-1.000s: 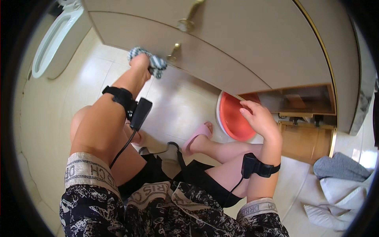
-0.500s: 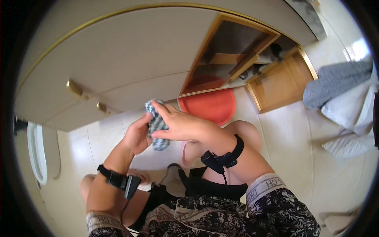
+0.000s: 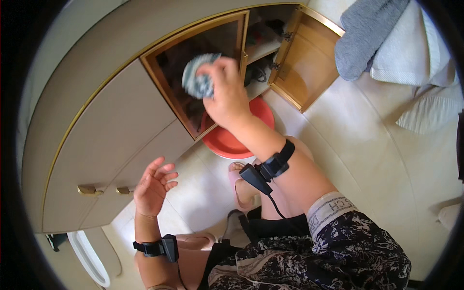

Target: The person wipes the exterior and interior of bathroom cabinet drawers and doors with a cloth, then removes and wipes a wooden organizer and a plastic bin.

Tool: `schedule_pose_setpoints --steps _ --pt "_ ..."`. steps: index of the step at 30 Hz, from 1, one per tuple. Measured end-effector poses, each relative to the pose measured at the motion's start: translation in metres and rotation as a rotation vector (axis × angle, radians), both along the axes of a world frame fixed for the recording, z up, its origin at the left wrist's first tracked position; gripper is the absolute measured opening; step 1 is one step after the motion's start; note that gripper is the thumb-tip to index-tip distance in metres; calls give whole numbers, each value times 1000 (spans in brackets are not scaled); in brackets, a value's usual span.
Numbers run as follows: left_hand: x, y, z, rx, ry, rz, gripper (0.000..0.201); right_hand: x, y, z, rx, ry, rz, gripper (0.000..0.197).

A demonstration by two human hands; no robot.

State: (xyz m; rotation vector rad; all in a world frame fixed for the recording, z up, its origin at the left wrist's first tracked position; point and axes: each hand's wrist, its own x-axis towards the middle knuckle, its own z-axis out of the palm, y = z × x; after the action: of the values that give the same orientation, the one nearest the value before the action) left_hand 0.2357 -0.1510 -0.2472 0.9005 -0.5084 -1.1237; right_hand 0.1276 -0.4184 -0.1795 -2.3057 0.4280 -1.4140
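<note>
Fingers (image 3: 155,165) of my left hand (image 3: 150,193) splay open, empty; my right hand (image 3: 226,96) grips a bunched, patterned cloth (image 3: 192,77) before the wood-framed cabinet door (image 3: 170,67). Contact I can't judge; flattening the cloth should even the pressure.

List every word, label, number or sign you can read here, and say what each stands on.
Right sleeve's pale cuff: partial grey capital letters, cut off by folds; I won't copy them out.
Black device on the right forearm: no readable marking.
Checked cloth in the right hand: blurred, no lettering visible.
</note>
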Motion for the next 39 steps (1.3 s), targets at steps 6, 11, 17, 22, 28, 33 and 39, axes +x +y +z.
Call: schedule_pose_setpoints --steps 6,11,17,22,28,33,39 --pt "1 11 -3 116 -75 -19 60 -22 -23 -38 573 456 -187 45" --pt "5 19 -9 148 -92 40 57 -46 -86 -16 687 263 -69 88" --pt "-4 25 -3 187 -120 51 50 -34 -94 -45 742 282 113 87" --pt "-18 14 18 169 -127 41 44 -55 -95 -33 934 367 300 93" --pt "-61 -13 48 274 -458 20 34 -104 -48 4 622 695 92 89" --pt "-108 -39 72 292 -843 -49 33 -125 -20 -13 608 586 110 75" --pt "-137 -55 48 377 -967 -105 60 -145 39 -20 536 500 19 65"
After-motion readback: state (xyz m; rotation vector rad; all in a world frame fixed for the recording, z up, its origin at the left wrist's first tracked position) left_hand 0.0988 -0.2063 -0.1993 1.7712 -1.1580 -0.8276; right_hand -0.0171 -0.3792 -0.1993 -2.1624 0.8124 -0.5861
